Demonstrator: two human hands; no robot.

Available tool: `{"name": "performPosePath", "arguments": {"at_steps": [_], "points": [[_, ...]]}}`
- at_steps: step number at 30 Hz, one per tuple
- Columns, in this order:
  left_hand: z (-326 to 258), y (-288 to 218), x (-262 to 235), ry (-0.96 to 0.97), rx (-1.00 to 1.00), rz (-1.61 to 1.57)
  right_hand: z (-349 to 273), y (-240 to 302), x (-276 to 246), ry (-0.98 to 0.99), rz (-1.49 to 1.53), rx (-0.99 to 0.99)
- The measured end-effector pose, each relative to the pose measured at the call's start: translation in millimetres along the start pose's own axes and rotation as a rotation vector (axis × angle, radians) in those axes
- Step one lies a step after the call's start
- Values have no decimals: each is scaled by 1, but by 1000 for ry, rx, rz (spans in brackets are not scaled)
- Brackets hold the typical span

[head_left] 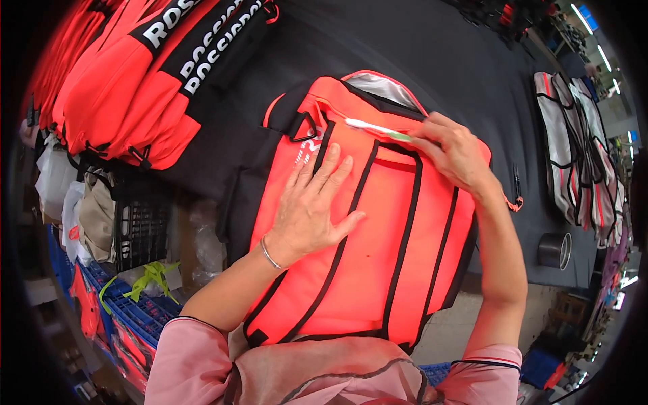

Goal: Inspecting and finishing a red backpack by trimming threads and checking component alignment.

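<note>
A bright orange-red backpack [368, 256] with black trim lies in front of me, its straps facing up. My left hand [310, 206] rests flat on it with the fingers spread, beside a strap and a black buckle [305, 127]. At the upper part of the bag, my right hand [449, 152] pinches a slim white stick with a pale green end [371, 128]. The stick lies across the fabric above the straps. Behind it, the bag's top opening [385, 88] gapes and shows a silvery lining.
Several orange-red bags with black bands [128, 101] are piled at the far left. Grey bag pieces with black edging [577, 152] lie at the right, near a metal cup [555, 250]. A black crate [142, 233] and blue crates [138, 307] stand lower left of the black table [324, 40].
</note>
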State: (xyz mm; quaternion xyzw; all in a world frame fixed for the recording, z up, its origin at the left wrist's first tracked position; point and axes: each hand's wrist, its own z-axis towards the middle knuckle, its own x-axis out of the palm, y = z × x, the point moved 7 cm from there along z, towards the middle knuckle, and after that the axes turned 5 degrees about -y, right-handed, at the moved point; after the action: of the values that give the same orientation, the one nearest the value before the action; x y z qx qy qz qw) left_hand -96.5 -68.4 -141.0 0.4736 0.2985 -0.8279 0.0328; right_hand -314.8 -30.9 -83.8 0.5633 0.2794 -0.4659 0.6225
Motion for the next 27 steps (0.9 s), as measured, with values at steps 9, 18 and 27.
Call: {"name": "performPosePath", "arguments": {"at_steps": [9, 18, 27], "points": [[2, -4, -2, 1, 2, 29, -18, -9, -16, -8, -6, 10], [0, -3, -1, -1, -8, 36, -76, -63, -118, -169, 27, 261], [0, -1, 0, 1, 1, 36, -90, -65, -102, -125, -23, 309]]}}
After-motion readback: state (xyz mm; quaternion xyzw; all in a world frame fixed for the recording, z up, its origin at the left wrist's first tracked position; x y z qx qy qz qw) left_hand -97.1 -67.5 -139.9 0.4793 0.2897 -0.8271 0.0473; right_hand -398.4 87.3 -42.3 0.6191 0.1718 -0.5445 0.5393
